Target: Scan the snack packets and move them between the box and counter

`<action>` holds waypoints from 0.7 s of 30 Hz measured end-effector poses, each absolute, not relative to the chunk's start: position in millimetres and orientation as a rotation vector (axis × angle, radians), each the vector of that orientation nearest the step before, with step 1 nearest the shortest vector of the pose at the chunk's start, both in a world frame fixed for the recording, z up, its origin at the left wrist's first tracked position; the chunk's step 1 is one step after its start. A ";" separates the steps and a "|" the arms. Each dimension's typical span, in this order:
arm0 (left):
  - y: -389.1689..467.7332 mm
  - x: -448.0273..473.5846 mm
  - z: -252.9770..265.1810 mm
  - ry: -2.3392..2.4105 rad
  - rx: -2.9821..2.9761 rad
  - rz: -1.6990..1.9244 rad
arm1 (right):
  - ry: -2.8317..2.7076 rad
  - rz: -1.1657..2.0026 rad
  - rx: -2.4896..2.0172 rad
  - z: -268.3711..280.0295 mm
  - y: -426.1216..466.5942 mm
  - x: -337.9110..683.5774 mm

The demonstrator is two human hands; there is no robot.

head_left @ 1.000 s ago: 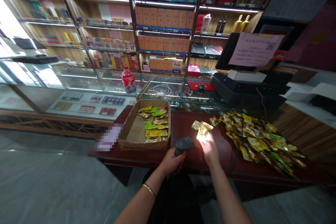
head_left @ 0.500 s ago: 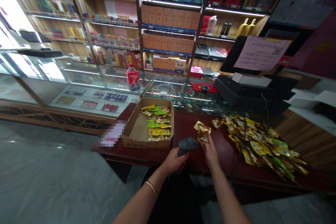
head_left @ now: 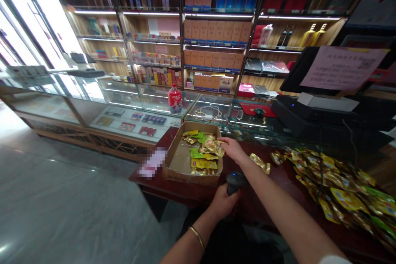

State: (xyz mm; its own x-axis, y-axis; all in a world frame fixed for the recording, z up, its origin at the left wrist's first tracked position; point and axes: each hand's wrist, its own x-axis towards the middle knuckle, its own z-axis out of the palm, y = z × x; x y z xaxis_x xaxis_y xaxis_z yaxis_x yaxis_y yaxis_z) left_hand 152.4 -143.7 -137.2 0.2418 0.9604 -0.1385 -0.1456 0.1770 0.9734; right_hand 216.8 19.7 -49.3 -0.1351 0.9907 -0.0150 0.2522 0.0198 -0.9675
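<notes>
My left hand (head_left: pixel 223 203) is wrapped round the handle of a dark barcode scanner (head_left: pixel 236 180) near the table's front edge. With fingers pinched, my right hand (head_left: pixel 232 149) holds a gold foil packet (head_left: pixel 212 147) over the right side of a shallow cardboard box (head_left: pixel 177 161). Inside the box, green, yellow and gold packets lie along the right and far sides. The bare cardboard bottom shows on the left. A loose gold packet (head_left: pixel 260 163) lies on the table beyond my right forearm. Further right spreads a big heap of packets (head_left: pixel 328 177).
The dark red table (head_left: pixel 278 214) stands against a glass counter (head_left: pixel 148 103). On the counter are a red-labelled bottle (head_left: pixel 175 100), a white cable (head_left: pixel 208 112) and a monitor with a paper sheet (head_left: pixel 340 68). A blurred slip (head_left: pixel 153 162) lies left of the box.
My right hand has carried the gold packet left, from beside the scanner to over the box. My left hand still grips the scanner. The view has shifted so the scene sits further right.
</notes>
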 end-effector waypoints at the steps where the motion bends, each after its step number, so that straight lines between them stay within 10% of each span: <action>1: -143.9 152.1 -137.3 0.985 1.071 1.001 | -1.566 1.189 -1.348 -48.8 28.6 195.5; 7: -145.1 148.8 -135.9 0.955 1.071 1.002 | -1.833 1.046 -1.420 -46.4 63.2 140.5; 21: -143.8 151.5 -128.0 1.058 1.071 0.971 | -1.796 0.355 -1.986 -109.0 -5.0 392.9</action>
State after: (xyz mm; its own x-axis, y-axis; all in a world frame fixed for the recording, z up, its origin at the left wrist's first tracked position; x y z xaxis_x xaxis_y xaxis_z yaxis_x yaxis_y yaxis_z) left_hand 151.5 -143.8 -128.0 0.2168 0.9592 -0.1814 -0.0987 0.2064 0.9735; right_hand 392.9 -5.0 -109.0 0.1253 0.9871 0.0995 0.8752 -0.0627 -0.4797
